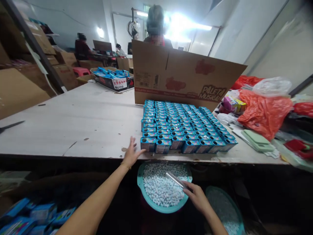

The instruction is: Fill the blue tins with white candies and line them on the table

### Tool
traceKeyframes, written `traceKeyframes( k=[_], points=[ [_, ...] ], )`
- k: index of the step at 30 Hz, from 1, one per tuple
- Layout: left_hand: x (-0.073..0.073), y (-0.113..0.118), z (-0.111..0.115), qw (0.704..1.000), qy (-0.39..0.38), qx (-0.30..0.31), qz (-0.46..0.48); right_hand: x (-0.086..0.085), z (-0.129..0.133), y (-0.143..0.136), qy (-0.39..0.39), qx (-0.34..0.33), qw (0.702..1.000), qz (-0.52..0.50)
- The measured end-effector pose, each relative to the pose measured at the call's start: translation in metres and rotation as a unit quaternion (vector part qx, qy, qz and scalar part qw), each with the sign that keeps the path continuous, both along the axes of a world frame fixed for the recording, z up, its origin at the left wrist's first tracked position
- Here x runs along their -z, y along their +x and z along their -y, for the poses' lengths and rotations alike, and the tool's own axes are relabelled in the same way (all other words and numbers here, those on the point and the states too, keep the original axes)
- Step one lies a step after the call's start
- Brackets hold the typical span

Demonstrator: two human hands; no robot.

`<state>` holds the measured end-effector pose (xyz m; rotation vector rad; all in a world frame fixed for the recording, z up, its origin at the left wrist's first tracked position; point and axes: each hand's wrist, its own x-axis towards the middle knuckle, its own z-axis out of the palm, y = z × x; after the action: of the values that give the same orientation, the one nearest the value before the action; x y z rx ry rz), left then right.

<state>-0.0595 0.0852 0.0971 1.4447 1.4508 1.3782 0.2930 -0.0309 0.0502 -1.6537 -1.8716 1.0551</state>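
Observation:
My left hand [132,152] is open at the table's front edge, its thumb stretched toward the nearest corner of a block of small blue boxes [163,146]. The boxes stand upright in tight rows, each with a dark round hole in its top; a few white pieces lie on some tops. In my right hand [195,193] is a shiny metal tube [175,180], held by one end. Its other end points over a turquoise basin [158,209] full of small pale candy-like pieces [158,186], below the table edge.
A cardboard sheet [168,70] stands behind the boxes. On the white table [97,124], a carton of blue packs [117,85] sits far left. Red plastic bags [264,107] and green pads [258,140] lie right. A second basin [225,209] is lower right. People sit beyond.

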Motion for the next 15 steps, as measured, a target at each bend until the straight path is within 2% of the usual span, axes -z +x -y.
traceKeyframes(
  k=[2, 3, 5, 7, 9, 11, 13, 15],
  points=[
    [0.007, -0.033, 0.026, 0.996, 0.019, -0.085, -0.007, 0.004, 0.004, -0.001, -0.008, 0.011, 0.999, 0.035],
    [0.016, -0.055, 0.041, 0.991, 0.022, -0.13, -0.006, 0.007, 0.006, -0.002, -0.006, 0.015, 0.998, 0.056],
    [0.047, -0.108, 0.072, 0.974, -0.014, -0.228, -0.002, 0.01, 0.01, -0.002, 0.007, 0.012, 0.995, 0.096],
    [0.091, -0.16, 0.104, 0.954, -0.125, -0.273, -0.025, 0.013, 0.012, -0.004, 0.025, 0.0, 0.991, 0.128],
    [0.135, -0.2, 0.142, 0.916, -0.283, -0.274, -0.082, 0.016, 0.013, -0.007, 0.027, -0.016, 0.987, 0.155],
    [0.164, -0.22, 0.188, 0.882, -0.35, -0.27, -0.162, 0.02, 0.017, -0.009, 0.012, -0.033, 0.984, 0.175],
    [0.175, -0.227, 0.233, 0.843, -0.417, -0.243, -0.239, 0.024, 0.022, -0.006, -0.017, -0.046, 0.981, 0.19],
    [0.178, -0.233, 0.265, 0.796, -0.491, -0.214, -0.282, 0.03, 0.023, 0.0, -0.062, -0.044, 0.974, 0.212]
  ],
)
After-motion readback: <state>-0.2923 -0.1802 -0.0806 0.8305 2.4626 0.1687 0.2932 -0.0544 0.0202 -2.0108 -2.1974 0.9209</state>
